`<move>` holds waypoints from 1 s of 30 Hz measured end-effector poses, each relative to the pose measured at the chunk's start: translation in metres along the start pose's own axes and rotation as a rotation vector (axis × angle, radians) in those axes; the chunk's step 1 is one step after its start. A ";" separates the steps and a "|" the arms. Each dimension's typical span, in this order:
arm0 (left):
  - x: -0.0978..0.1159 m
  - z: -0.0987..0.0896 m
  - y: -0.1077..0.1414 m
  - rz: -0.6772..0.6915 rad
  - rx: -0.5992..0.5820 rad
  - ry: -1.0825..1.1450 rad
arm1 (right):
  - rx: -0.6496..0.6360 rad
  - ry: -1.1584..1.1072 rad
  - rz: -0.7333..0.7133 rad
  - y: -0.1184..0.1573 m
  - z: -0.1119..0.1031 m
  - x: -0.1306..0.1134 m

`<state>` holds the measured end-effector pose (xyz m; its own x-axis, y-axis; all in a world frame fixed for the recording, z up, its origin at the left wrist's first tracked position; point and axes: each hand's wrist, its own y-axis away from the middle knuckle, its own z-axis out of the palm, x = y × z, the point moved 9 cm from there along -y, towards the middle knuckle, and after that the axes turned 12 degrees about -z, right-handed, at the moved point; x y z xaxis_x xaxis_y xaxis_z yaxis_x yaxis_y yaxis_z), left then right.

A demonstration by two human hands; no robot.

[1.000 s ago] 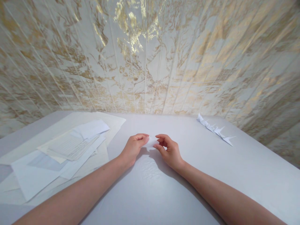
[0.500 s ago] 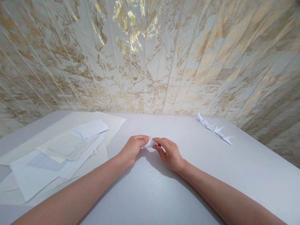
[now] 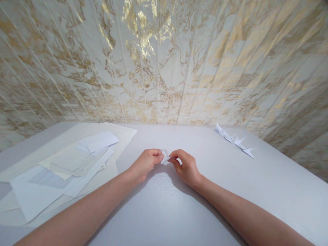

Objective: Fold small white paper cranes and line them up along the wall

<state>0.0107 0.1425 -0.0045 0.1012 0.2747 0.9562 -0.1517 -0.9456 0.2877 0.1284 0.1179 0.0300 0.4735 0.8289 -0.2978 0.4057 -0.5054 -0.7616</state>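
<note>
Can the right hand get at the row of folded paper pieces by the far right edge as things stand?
Probably yes: bare table lies between the right hand and the row of folded pieces, though it pinches the small folded paper.

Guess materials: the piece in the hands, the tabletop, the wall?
Folded piece, pinched by left hand and right hand: thin white matte paper, going by its sharp creases. Table: smooth grey sheet, maybe plastic or vinyl, with soft sheen and ripples. Wall: glossy marble-look panels with gold veins, likely laminate.

Both forearms stretch forward and converge, the left hand (image 3: 146, 163) and right hand (image 3: 186, 166) curled fingertip to fingertip, pinching.
</note>
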 end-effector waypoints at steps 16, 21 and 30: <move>0.043 -0.007 0.026 0.522 0.350 -0.491 | 0.093 -0.203 0.282 0.004 0.000 0.017; 0.046 0.004 0.035 0.695 0.294 -0.582 | 0.137 -0.334 0.449 0.008 0.004 0.028; 0.022 -0.014 0.008 0.296 0.264 -0.202 | 0.185 -0.456 0.559 0.014 0.009 0.032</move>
<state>-0.0018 0.1434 0.0192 0.2856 -0.0295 0.9579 0.0501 -0.9977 -0.0457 0.1424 0.1399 0.0050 0.1828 0.4976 -0.8479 0.0425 -0.8657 -0.4988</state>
